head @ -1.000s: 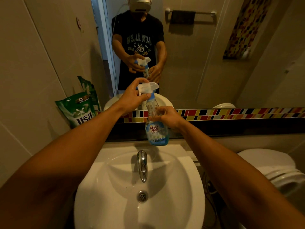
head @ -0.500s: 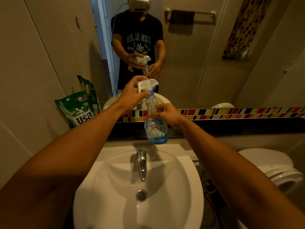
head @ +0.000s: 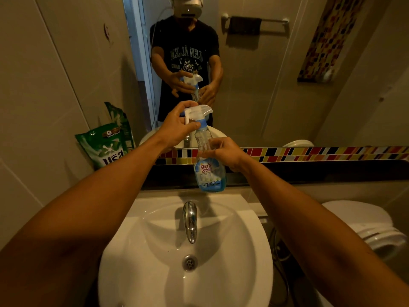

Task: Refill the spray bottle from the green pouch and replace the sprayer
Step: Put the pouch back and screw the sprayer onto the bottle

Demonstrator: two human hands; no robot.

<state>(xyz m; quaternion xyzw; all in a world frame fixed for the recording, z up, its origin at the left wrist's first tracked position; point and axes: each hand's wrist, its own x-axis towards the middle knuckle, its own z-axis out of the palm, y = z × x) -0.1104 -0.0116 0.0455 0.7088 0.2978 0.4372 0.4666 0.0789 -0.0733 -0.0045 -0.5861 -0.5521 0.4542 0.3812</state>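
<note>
A clear spray bottle (head: 209, 173) with a blue label and a little blue liquid at its bottom is held upright above the back of the sink. My right hand (head: 223, 152) grips its neck and shoulder. My left hand (head: 177, 125) is closed around the white sprayer head (head: 198, 113) and its blue collar on top of the bottle. The green pouch (head: 105, 147) leans against the left wall on the ledge, apart from both hands.
A white sink (head: 155, 251) with a chrome tap (head: 190, 220) lies below the bottle. A mirror (head: 276, 74) ahead reflects the person and a towel rail. A coloured tile strip (head: 309, 152) runs along the ledge. A toilet (head: 365, 227) stands at the right.
The bottle has shifted slightly, staying in both hands. My left hand has turned around the sprayer head, its fingers moving over the collar.
</note>
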